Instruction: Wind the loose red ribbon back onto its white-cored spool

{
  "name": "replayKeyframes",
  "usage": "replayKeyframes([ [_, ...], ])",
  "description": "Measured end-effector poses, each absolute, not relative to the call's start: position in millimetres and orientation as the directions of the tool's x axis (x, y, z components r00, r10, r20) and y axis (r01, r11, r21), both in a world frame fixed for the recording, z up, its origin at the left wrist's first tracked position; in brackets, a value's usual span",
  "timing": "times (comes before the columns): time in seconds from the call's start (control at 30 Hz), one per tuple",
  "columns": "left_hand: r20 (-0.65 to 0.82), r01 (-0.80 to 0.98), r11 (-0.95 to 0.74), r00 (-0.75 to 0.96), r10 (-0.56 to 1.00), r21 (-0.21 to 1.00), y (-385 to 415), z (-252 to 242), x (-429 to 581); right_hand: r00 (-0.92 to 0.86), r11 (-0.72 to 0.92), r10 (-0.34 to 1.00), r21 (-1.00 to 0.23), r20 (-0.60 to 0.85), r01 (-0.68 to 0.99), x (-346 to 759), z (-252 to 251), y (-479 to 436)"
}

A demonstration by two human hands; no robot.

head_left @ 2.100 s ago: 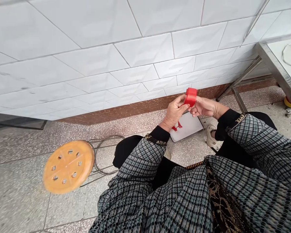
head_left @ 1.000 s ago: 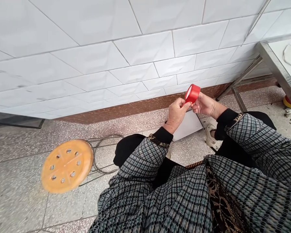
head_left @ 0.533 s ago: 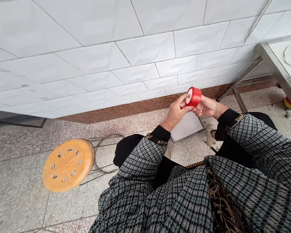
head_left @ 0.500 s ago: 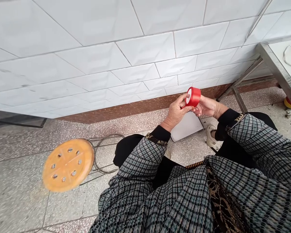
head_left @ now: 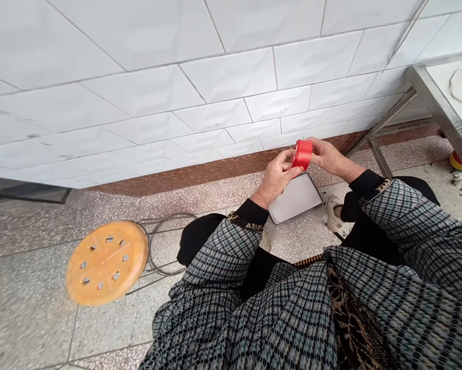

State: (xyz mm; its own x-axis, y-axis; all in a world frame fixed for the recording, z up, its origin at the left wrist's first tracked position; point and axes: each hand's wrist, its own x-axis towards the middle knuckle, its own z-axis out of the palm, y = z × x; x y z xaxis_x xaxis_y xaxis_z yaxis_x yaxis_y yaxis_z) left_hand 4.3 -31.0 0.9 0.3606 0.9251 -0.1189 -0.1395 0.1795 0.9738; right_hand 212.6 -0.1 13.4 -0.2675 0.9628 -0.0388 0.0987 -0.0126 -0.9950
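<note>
A roll of shiny red ribbon with a white core is held up between both hands, above the floor by the wall. My left hand grips its left side, thumb along the lower edge and fingers at the core. From the right, my right hand closes thumb and fingers on the roll's outer face. Below the hands, a flat white board or box lid with a dark edge lies on the floor, partly hidden by my left hand.
A round orange stool with holes in its seat and thin metal legs stands at left. On the right is a metal-framed table with a white top. White tiled wall rises in front. A red and yellow object sits under the table.
My right hand has moved from beneath the ribbon roll up to its right side, with fingers now over the top. The roll has turned slightly, so less of its white core shows.
</note>
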Motion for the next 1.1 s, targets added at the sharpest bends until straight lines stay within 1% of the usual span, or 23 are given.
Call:
replayKeyframes([
  [0.07, -0.148, -0.114, 0.199, 0.354, 0.923, 0.973, -31.4, 0.0, 5.9, -0.249, 0.010, 0.968, -0.988, -0.030, 0.157, 212.7, 11.8, 0.7],
  [0.17, -0.122, -0.109, 0.154, 0.261, 0.958, 0.982, -32.5, -1.4, 11.2, -0.112, -0.072, 0.989, -0.981, -0.093, 0.180, 209.9, 12.2, 4.1],
  [0.27, -0.060, -0.089, 0.073, 0.146, 0.988, 0.993, -33.8, -2.3, 15.7, 0.034, -0.234, 0.972, -0.969, -0.231, 0.082, 208.1, 15.0, 10.0],
  [0.33, -0.044, -0.062, 0.054, 0.158, 0.987, 0.997, -35.1, -1.9, 16.5, 0.053, -0.358, 0.932, -0.934, -0.358, -0.004, 207.4, 17.9, 12.0],
  [0.4, -0.039, -0.052, 0.051, 0.209, 0.977, 0.997, -36.6, -0.8, 16.2, 0.031, -0.473, 0.878, -0.876, -0.477, -0.093, 205.4, 20.9, 10.8],
  [0.47, -0.032, -0.063, 0.048, 0.232, 0.972, 0.997, -37.7, 0.4, 16.0, -0.012, -0.551, 0.829, -0.812, -0.560, -0.191, 201.2, 23.4, 6.7],
  [0.57, -0.028, -0.058, 0.042, 0.230, 0.973, 0.997, -37.4, 1.2, 17.3, -0.105, -0.622, 0.774, -0.721, -0.624, -0.305, 193.0, 26.3, -0.3],
  [0.63, -0.025, -0.021, 0.030, 0.215, 0.976, 0.999, -36.1, 1.0, 19.0, -0.162, -0.652, 0.749, -0.674, -0.642, -0.346, 189.2, 28.0, -3.3],
  [0.73, -0.012, 0.076, 0.001, 0.150, 0.989, 0.997, -34.6, 0.7, 21.6, -0.229, -0.687, 0.722, -0.637, -0.653, -0.349, 187.7, 30.3, -5.4],
  [0.83, 0.002, 0.122, -0.013, 0.083, 0.997, 0.993, -34.8, 1.6, 22.6, -0.287, -0.704, 0.710, -0.641, -0.643, -0.305, 190.0, 32.2, -6.3],
  [0.9, 0.019, 0.103, -0.029, 0.096, 0.995, 0.994, -34.9, 2.4, 21.9, -0.328, -0.711, 0.702, -0.650, -0.632, -0.268, 192.4, 33.0, -6.7],
  [1.0, 0.046, 0.077, -0.061, 0.175, 0.983, 0.995, -33.3, 3.1, 19.0, -0.382, -0.725, 0.680, -0.651, -0.626, -0.224, 195.6, 32.7, -7.3],
  [1.1, 0.027, 0.031, -0.035, 0.216, 0.976, 0.999, -30.0, 3.0, 16.1, -0.410, -0.735, 0.666, -0.644, -0.624, -0.213, 197.6, 30.7, -8.6],
])
